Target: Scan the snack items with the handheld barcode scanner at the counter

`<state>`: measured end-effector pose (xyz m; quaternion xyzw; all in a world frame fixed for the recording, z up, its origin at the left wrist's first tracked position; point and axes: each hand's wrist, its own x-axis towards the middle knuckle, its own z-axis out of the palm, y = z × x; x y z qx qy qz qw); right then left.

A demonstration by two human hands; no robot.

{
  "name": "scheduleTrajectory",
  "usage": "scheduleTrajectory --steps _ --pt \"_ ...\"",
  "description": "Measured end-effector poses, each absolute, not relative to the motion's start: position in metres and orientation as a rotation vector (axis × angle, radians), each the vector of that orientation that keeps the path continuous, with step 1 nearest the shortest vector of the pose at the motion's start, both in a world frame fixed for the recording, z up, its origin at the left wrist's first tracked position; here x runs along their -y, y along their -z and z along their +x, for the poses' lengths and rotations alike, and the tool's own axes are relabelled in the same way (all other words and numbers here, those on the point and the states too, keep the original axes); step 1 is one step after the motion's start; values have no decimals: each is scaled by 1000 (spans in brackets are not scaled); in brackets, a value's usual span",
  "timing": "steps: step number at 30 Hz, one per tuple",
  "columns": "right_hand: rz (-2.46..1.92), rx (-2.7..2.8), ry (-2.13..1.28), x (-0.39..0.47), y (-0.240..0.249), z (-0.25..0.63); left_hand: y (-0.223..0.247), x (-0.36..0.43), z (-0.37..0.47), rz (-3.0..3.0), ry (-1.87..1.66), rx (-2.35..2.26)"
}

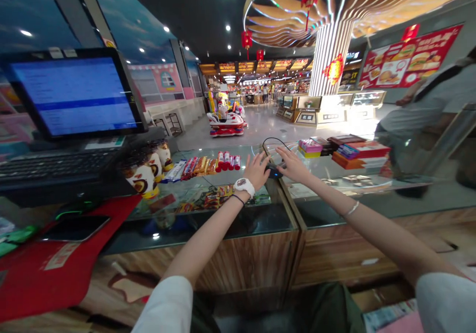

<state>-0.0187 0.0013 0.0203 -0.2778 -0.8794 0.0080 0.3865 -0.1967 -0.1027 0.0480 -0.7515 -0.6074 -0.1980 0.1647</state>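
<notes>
- Black device sits on the glass worktop between the fingers of the 2 hands, showing a small blue light.
- Left hand: fingers spread and reaching forward, their tips right beside the device; whether they touch it, I cannot tell.
- Right hand: fingers extended and slightly parted at the device's other side; contact is equally unclear.
- Black cable arcs just beyond both sets of fingertips.
- White watch and dark band circle the left wrist, behind its fingers; a bracelet is on the right forearm.
- Red tubes lie left of the left fingers, then a row of wrapped snacks.
- Pink and yellow boxes stand right of the right fingers, with a stack of red and orange boxes farther out.
- Well left of the fingers are patterned cups, a keyboard and a lit monitor.
- Far right of the fingers, a blurred person stands beyond the worktop.
</notes>
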Motion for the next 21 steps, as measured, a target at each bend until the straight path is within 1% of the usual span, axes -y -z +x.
scheduleTrajectory --steps 6,10,16,21 --pt "-836 2187 94 -22 -7 45 -43 76 -139 -2294 558 1557" --pt "-963 2153 102 -44 6 73 -33 48 -107 -2386 536 1523" --pt "-1087 1972 -4 -87 25 92 -17 3 -75 -2408 578 1537" --pt "-1196 1838 -46 -116 39 94 -11 -30 -56 -2385 571 1666"
